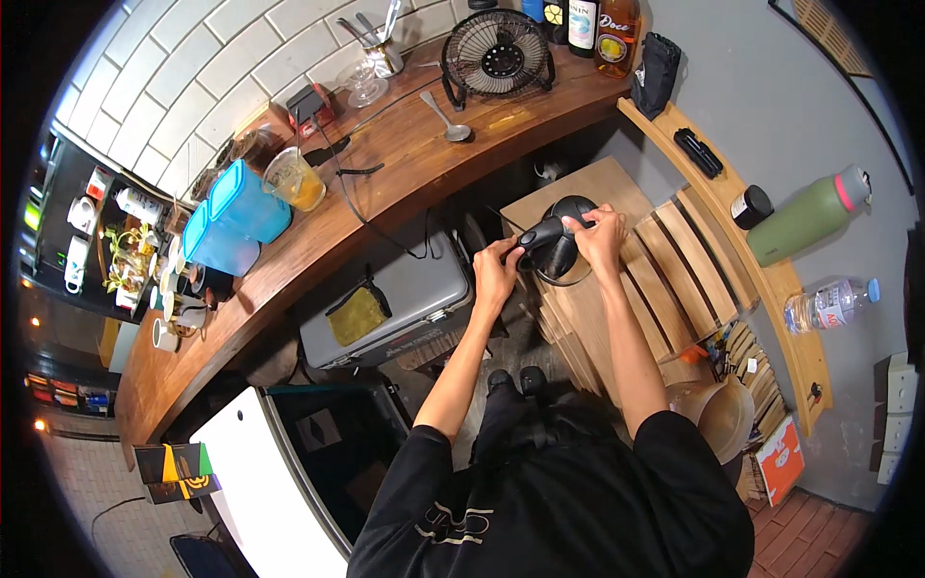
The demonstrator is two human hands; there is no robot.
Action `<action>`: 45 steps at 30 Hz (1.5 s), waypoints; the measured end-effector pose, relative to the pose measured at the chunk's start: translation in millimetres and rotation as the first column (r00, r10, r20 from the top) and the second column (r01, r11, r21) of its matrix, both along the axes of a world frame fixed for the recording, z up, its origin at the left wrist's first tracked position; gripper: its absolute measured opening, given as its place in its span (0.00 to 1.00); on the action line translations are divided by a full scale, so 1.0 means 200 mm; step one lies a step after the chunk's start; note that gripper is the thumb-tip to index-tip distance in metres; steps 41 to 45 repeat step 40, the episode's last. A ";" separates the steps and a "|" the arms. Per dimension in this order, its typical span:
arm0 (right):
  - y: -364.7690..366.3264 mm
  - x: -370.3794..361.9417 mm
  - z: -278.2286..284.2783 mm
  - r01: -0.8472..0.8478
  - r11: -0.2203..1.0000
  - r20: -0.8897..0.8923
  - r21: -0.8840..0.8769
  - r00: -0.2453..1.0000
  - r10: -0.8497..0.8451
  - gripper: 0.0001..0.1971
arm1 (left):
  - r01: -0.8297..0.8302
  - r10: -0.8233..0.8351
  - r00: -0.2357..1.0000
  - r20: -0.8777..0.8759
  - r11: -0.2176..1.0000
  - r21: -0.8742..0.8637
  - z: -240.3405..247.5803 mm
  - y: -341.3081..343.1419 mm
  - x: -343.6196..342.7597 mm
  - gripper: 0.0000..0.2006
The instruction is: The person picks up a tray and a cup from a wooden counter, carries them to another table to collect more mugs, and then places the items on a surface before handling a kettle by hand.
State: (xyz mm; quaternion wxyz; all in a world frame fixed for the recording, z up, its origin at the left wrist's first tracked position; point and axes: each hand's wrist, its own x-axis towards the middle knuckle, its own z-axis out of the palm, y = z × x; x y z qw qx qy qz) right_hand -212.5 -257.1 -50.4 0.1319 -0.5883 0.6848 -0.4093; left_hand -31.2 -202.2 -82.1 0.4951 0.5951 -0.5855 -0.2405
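Both my hands are on a black, rounded appliance-like object (559, 252) with a thick curved part on top; its exact kind I cannot make out. At its left end, my left hand (495, 274) closes its fingers round the handle-like part. My right hand (601, 237) grips the upper right side, thumb pressed on the top. A thin dark loop, perhaps a cord, curves beneath the object. Under it is a light wooden slatted bench (631, 299), set below the counter's level.
On the wooden counter (405, 144) stand a small black fan (497, 56), a spoon (445, 118), a cup of orange liquid (295, 180) and blue containers (249, 204). The right ledge holds a green bottle (805, 220) and a water bottle (831, 306). A grey chest (385, 289) sits below the counter.
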 end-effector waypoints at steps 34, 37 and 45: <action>0.37 -0.41 -0.25 0.087 0.987 0.354 -0.134 0.935 -0.034 0.07 | 0.628 -0.527 0.448 0.722 0.760 0.165 0.43 -0.43 -0.27 0.17; 0.39 -0.43 -0.25 0.092 0.988 0.371 -0.125 0.928 -0.040 0.07 | 0.606 -0.500 0.498 0.708 0.785 0.129 0.38 -0.45 -0.29 0.12; 0.40 -0.45 -0.25 0.069 0.993 0.332 -0.101 0.943 -0.032 0.07 | 0.615 -0.470 0.541 0.698 0.787 0.053 0.38 -0.44 -0.32 0.10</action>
